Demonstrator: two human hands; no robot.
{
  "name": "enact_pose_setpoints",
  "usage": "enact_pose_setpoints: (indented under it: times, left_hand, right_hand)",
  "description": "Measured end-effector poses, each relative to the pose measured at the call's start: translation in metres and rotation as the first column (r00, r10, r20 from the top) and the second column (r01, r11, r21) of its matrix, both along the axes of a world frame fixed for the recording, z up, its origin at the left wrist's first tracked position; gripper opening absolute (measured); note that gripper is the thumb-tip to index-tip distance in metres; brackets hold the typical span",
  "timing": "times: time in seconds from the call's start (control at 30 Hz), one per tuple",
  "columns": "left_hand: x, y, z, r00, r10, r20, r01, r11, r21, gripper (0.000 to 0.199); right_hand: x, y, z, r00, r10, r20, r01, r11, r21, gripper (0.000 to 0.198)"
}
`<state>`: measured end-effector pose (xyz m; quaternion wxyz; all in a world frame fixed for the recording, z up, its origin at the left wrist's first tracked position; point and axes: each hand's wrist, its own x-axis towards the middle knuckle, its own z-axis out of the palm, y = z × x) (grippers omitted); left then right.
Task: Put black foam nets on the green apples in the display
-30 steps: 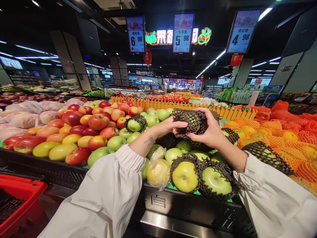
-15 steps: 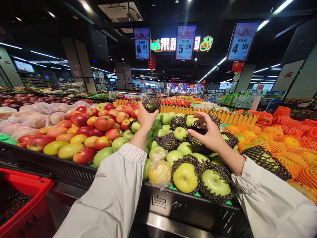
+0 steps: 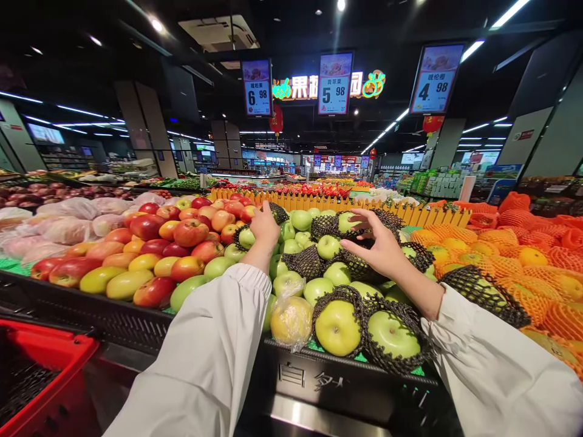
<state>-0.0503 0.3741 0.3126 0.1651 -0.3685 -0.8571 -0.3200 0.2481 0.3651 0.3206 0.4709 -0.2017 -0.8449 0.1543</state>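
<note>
One left hand (image 3: 264, 230) and one right hand (image 3: 380, 246) above green apples (image 3: 337, 274).

The netted fruit (image 3: 278, 212) looks dark under its holey black net, and it is just beside the left hand, partly hidden. I can't tell if those fingers grip it. The right hand's fingers are wide apart. The long black tray (image 3: 113, 325) holds the green apples and shiny red apples (image 3: 191, 231). A red basket (image 3: 59, 388), dark inside, is at the left.

Smooth, glossy green apples (image 3: 337, 328), rough black netting (image 3: 303, 262), matt cloth sleeves (image 3: 195, 349), red basket (image 3: 57, 397) probably plastic
</note>
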Motion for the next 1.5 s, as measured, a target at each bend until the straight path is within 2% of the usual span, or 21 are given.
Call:
enact_pose_setpoints:
  times: [0.13,0.23,0.4,0.57,0.67,0.93,1.07,1.23,1.37,1.5]
  left_hand:
    - [0.001,0.001,0.002,0.998,0.048,-0.044,-0.049,0.999,-0.023,0.061]
    - [0.0,0.001,0.002,0.997,0.067,-0.038,-0.067,0.998,-0.017,0.063]
    - [0.0,0.001,0.002,0.997,0.075,0.029,-0.075,0.997,-0.003,0.073]
    - [-0.003,0.007,0.003,0.962,0.198,0.19,-0.194,0.98,-0.037,0.078]
    - [-0.005,0.011,0.003,0.949,0.233,0.212,-0.234,0.972,-0.02,0.074]
    - [-0.006,0.01,0.0,0.966,0.185,0.184,-0.183,0.983,-0.023,0.066]
    - [0.004,0.005,0.001,0.976,0.199,0.094,-0.205,0.977,0.057,0.067]
    - [0.012,0.0,0.004,0.99,0.144,-0.007,-0.141,0.976,0.164,0.072]
    - [0.009,0.002,-0.002,0.996,0.082,-0.02,-0.08,0.993,0.081,0.055]
    - [0.019,0.002,0.002,0.997,0.068,-0.022,-0.067,0.997,0.047,0.059]
  right_hand:
    - [0.0,0.001,-0.001,1.0,0.006,0.004,-0.006,1.0,-0.006,0.063]
    - [0.0,0.0,0.0,1.0,0.002,0.005,-0.002,1.0,-0.011,0.061]
    - [0.0,-0.002,0.001,1.0,-0.003,0.012,0.004,1.0,-0.017,0.061]
    - [-0.001,-0.004,0.002,1.0,-0.001,0.015,0.002,1.0,-0.027,0.061]
    - [-0.001,-0.004,0.002,1.0,-0.004,0.021,0.005,1.0,-0.027,0.061]
    - [-0.001,-0.004,0.002,1.0,0.0,0.019,0.0,1.0,-0.014,0.059]
    - [-0.001,-0.004,0.002,1.0,0.002,0.017,-0.001,1.0,-0.019,0.058]
    - [-0.001,-0.003,0.002,1.0,-0.009,0.019,0.009,1.0,-0.018,0.056]
    - [0.001,-0.001,0.002,0.999,-0.049,0.013,0.049,0.999,0.01,0.052]
    - [0.003,0.005,0.002,0.995,-0.099,-0.012,0.099,0.995,0.008,0.05]
